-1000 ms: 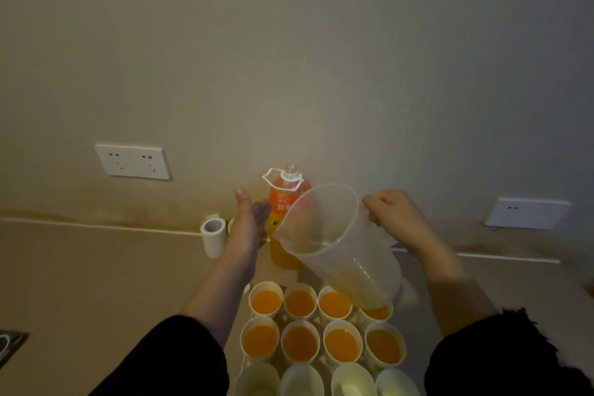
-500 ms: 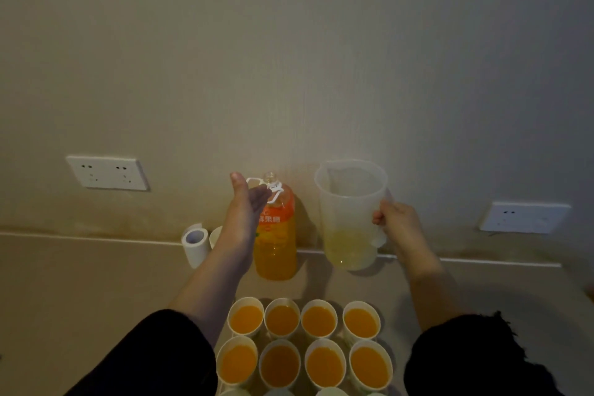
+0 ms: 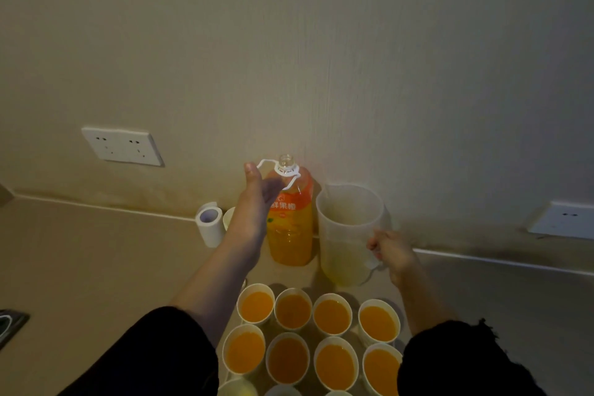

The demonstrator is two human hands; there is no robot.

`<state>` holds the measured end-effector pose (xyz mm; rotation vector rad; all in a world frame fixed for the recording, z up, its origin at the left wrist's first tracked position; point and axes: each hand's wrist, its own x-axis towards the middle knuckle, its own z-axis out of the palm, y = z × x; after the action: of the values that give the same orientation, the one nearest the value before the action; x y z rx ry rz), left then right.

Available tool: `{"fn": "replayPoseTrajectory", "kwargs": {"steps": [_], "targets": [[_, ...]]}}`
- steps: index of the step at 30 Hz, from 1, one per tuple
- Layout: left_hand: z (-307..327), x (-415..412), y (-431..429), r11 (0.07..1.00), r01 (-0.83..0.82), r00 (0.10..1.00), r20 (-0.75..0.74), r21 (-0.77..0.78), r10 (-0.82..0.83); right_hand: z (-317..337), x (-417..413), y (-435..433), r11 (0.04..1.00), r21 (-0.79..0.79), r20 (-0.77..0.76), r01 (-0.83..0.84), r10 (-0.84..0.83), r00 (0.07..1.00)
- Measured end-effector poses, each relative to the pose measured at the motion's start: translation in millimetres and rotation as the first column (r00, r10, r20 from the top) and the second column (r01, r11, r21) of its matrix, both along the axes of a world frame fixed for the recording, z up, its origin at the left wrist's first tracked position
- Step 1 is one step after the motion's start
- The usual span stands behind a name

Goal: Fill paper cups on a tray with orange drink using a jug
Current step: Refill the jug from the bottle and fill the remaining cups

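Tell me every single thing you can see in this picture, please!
paper cups: eight full, white with orange drink, two rows in front; more rims cut off at the bottom edge
bottle: one, orange, uncapped, by the wall
jug: one, clear, nearly empty, right of the bottle
roll: one, white, left of the bottle
spare cup: one, pale, half hidden behind the left hand
sockets: two, white, on the wall
counter: one, beige
left hand: reaches to the bottle's neck
right hand: grips the jug's handle
sleeves: two, black
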<state>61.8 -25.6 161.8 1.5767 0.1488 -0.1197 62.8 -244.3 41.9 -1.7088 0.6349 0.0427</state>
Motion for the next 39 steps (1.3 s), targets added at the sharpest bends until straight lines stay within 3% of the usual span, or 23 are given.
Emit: {"fn": "replayPoseTrajectory", "kwargs": {"steps": [9,16,20,21,23,25,28,33,35,37,39], "targets": [[-8,6,9,0.999,-0.032,0.999,-0.018,-0.006,0.032,-22,12,-12,0.999,-0.050,-0.062,-0.009,0.006,0.998],[-8,2,7,0.999,-0.016,1.000,-0.019,0.038,0.016,-30,15,-16,0.959,-0.256,-0.009,0.122,-0.129,0.992],[-10,-1,5,0.999,-0.007,1.000,-0.017,0.049,0.008,-29,18,-17,0.957,-0.144,0.023,0.250,-0.249,0.968],[-11,-2,6,0.999,-0.008,1.000,-0.021,0.043,0.009,-27,19,-16,0.950,-0.167,-0.003,0.263,-0.267,0.964],[-12,-2,8,0.999,-0.025,0.999,-0.020,0.029,0.025,-17,17,-14,0.874,-0.370,-0.036,0.316,-0.353,0.935],[-14,-2,10,0.998,-0.059,0.998,-0.001,0.030,0.059,4,13,-1,0.779,-0.507,0.071,0.369,-0.389,0.919],[-17,-2,12,0.993,-0.097,0.995,0.024,0.063,0.095,48,19,35,0.729,-0.613,0.219,0.306,-0.215,0.952],[-19,-2,15,0.989,-0.073,0.997,0.011,0.127,0.072,105,35,105,0.792,-0.599,0.389,0.121,0.156,0.908],[-20,-1,19,0.993,-0.050,0.999,0.000,0.104,0.050,116,33,126,0.667,-0.741,0.374,0.075,0.318,0.871],[-24,3,26,0.994,-0.017,1.000,0.004,0.111,0.016,121,36,143,0.441,-0.896,0.185,-0.050,0.472,0.862],[-28,5,33,0.994,-0.013,1.000,-0.025,0.112,0.015,118,42,154,0.218,-0.959,-0.042,-0.179,0.517,0.855]]}}
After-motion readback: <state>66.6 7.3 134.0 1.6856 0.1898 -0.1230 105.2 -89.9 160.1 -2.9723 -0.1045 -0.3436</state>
